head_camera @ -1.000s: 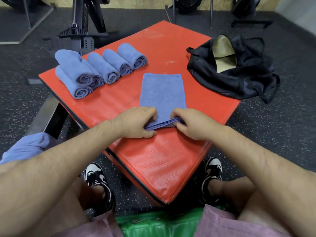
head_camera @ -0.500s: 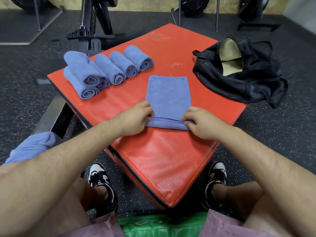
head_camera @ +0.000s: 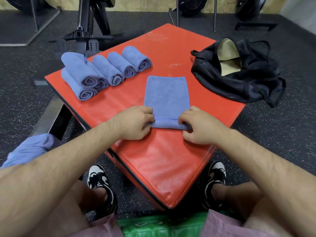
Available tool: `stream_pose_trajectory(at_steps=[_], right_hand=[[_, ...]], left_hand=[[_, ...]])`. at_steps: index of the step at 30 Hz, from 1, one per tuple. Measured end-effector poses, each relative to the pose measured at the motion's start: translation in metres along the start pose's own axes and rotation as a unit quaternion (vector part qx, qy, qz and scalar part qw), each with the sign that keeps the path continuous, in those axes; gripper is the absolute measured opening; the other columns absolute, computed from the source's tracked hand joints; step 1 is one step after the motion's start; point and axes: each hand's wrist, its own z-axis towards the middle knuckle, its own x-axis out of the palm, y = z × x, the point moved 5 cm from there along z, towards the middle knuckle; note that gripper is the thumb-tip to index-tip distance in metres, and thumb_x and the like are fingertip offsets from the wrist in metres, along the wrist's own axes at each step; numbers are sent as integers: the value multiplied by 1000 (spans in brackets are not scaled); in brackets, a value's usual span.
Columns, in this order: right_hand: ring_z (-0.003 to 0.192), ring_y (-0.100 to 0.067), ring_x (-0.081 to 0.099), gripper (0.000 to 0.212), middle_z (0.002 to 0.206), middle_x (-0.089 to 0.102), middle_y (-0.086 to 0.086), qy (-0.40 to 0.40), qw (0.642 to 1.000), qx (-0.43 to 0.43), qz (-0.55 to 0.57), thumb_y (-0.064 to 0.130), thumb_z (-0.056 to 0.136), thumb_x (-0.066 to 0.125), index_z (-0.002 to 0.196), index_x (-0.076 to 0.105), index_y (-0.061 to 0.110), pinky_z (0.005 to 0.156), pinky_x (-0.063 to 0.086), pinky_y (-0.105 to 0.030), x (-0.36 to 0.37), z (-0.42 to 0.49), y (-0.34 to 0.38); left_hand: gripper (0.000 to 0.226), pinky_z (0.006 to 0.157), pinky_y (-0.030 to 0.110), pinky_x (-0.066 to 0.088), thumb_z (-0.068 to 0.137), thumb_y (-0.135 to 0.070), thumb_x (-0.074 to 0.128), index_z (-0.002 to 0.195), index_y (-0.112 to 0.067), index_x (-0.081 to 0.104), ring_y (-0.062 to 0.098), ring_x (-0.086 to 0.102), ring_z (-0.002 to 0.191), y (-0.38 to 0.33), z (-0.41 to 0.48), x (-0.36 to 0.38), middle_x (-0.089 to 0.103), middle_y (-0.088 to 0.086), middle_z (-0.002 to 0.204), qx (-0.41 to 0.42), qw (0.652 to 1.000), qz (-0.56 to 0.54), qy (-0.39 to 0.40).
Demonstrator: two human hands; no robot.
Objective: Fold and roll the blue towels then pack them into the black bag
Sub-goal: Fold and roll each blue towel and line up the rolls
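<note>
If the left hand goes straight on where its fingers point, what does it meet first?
The partly rolled towel, whose near edge the left hand grips; past that edge, probably the right hand.

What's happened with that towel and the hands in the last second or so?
The left hand and right hand have turned the near edge of the flat blue towel over, away from the person, starting a roll, and slid apart to its two ends, still pinching it. The rolled towels, black bag and red pad stayed put.
</note>
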Motion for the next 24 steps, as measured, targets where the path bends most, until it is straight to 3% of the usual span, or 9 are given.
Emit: stream_pose_trajectory(at_steps=[2,5,10,13,15,19,22,24], right_hand=[[92,-18,49,23,86,58,10,2,1000,7,3,25,72,60,95,60,21,80,47,-35,2,1,-3],[92,-18,48,18,84,54,13,-8,1000,13,20,17,77,61,95,60,21,81,46,-35,4,4,-7],[83,-15,53,16,85,57,11,31,993,74,81,21,83,61,97,56,24,74,43,-33,1,8,-16],[76,-11,56,20,88,62,8,59,983,96,148,19,83,63,98,50,24,71,46,-30,0,4,-19],[75,-13,56,21,87,61,5,56,981,94,161,16,84,62,97,48,24,70,45,-31,0,3,-19],[73,-12,51,19,83,56,5,40,986,88,135,13,84,58,98,52,25,67,39,-33,3,7,-20],[91,-16,50,20,103,52,7,-23,998,41,40,13,84,57,97,59,28,76,44,-35,0,7,-20],[97,-18,48,21,105,53,7,-57,998,10,-12,11,83,56,94,62,28,76,46,-37,-4,7,-17]], left_hand=[[31,76,35,50,78,-36,55,94,-14,67,24,58,88,3,-2,-2,60,1,98,0,1000,-10,12],[30,82,39,51,79,-29,58,103,-14,68,25,58,94,11,-4,0,61,1,103,-11,1000,-15,1],[18,79,33,48,81,-18,58,97,-17,68,17,56,81,12,-1,-3,61,-7,84,-43,995,-95,1],[19,73,33,48,83,-13,62,97,-24,57,14,58,78,18,-2,-2,62,-8,86,-114,973,-201,18],[20,69,30,46,85,-8,60,95,-24,52,16,57,79,19,-2,-1,59,-7,87,-118,967,-226,10],[21,73,18,41,88,-4,59,96,-23,58,13,55,81,21,1,1,50,-10,98,-108,968,-224,-15],[18,79,24,42,86,-4,62,96,-18,62,12,50,81,22,1,1,47,-6,102,-82,982,-154,-64],[18,82,32,42,83,-2,63,94,-15,64,17,47,87,21,3,-1,51,-2,101,-50,989,-103,-89]])
